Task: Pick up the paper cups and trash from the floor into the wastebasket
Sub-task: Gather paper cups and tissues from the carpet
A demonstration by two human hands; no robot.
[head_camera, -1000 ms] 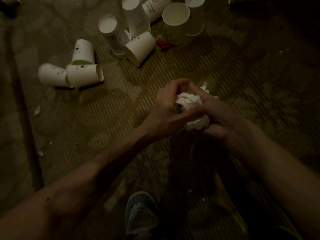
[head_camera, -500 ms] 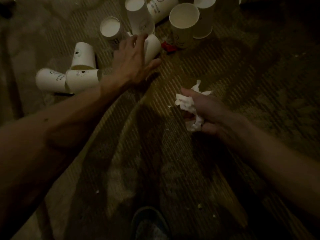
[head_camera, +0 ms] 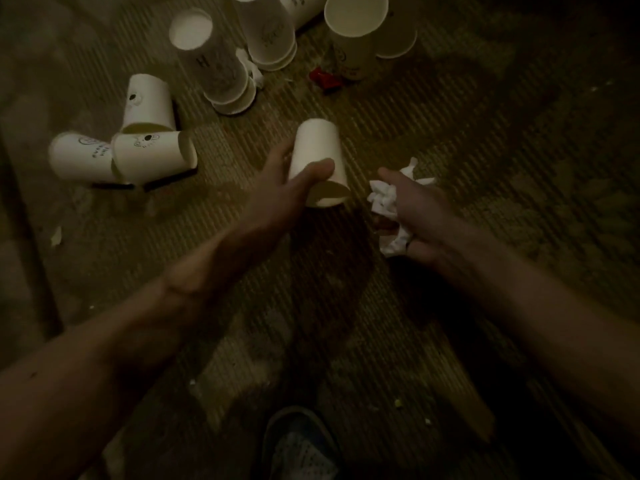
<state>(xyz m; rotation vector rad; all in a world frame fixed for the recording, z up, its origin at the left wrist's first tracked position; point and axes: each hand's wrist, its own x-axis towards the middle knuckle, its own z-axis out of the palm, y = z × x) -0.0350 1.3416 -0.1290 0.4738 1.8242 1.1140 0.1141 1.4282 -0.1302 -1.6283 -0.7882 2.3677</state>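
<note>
White paper cup (head_camera: 317,157) at frame centre, grasped by the left hand (head_camera: 287,188), thumb across its wall. The right hand (head_camera: 419,209) clenches crumpled tissue (head_camera: 382,199) just right of it. A loose grip could drop either. Fallen cups (head_camera: 149,157) crowd the upper left and top; carpet (head_camera: 311,341) lies open below. No wastebasket shows.

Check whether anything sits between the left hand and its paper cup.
Nothing visible: the left hand grips the paper cup, thumb across its side. The wastebasket is out of view, so that path cannot be judged.
</note>
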